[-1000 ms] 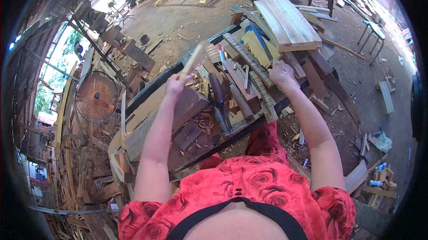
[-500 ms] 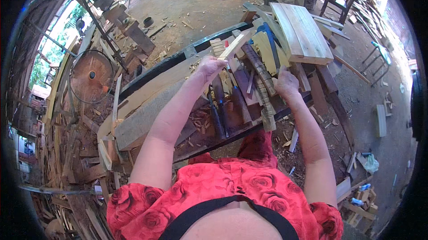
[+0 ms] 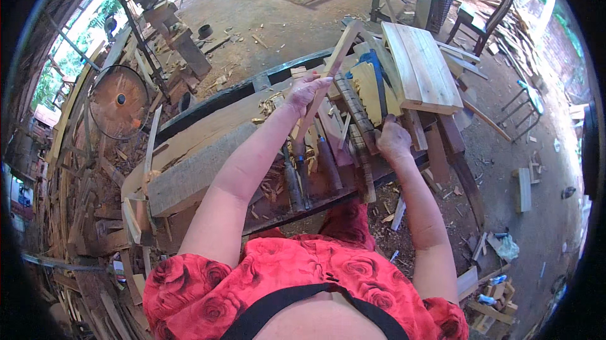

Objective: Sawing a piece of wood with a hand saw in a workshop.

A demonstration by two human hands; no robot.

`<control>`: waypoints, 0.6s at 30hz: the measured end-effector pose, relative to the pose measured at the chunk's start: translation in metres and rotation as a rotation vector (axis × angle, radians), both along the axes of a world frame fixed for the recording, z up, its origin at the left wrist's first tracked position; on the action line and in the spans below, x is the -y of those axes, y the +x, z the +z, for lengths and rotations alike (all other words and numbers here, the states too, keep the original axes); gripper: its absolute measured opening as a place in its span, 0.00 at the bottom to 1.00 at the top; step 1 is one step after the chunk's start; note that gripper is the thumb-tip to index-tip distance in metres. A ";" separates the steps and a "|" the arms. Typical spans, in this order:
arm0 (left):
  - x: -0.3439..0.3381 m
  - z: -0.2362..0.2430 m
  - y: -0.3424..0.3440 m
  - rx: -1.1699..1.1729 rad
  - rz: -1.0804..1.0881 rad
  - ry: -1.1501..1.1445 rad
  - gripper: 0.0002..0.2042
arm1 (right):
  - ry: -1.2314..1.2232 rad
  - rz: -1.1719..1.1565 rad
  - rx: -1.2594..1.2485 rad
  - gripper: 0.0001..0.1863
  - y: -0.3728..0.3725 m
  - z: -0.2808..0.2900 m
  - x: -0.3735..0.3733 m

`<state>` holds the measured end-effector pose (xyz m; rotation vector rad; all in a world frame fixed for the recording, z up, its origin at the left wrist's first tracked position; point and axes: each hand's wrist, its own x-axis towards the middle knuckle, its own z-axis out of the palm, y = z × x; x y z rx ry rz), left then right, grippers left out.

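Observation:
My left hand [image 3: 309, 92] is closed around a narrow pale wooden strip [image 3: 341, 48], which slants across the workbench with its far end raised to the right. Over on the right, my right hand [image 3: 394, 139] grips the near end of a long dark tool [image 3: 379, 87] with a blue part at its far end; its exact kind I cannot make out. Beneath that tool lies a yellowish board [image 3: 365, 81]. A notched wooden bar [image 3: 355, 113] rests between my hands. Several dark-handled tools, one a slim handle [image 3: 329, 166], lie nearer me, below the strip.
A thick pale wooden block [image 3: 420, 65] sits at the bench's right end. A long grey beam [image 3: 202, 169] lies along the left side. Beyond stand a round fan [image 3: 118, 101] at left, a chair [image 3: 485, 18] and a stool [image 3: 527, 106] at right. Shavings litter the floor.
The strip in my left hand has turned more upright, its lower end now reaching toward the tool handles. My right hand remains on the dark tool. The whole view has shifted slightly.

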<state>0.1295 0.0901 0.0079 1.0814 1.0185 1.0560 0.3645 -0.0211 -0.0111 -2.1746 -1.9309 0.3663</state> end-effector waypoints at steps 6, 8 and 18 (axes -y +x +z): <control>-0.007 -0.030 0.011 -0.046 0.040 -0.055 0.15 | 0.068 -0.026 0.052 0.23 0.003 -0.016 0.003; -0.016 -0.053 0.003 0.055 0.024 -0.037 0.14 | 0.110 0.016 0.046 0.23 -0.001 -0.017 0.000; -0.015 -0.049 -0.020 -0.777 0.019 0.008 0.27 | 0.152 0.040 0.063 0.21 0.001 -0.025 0.006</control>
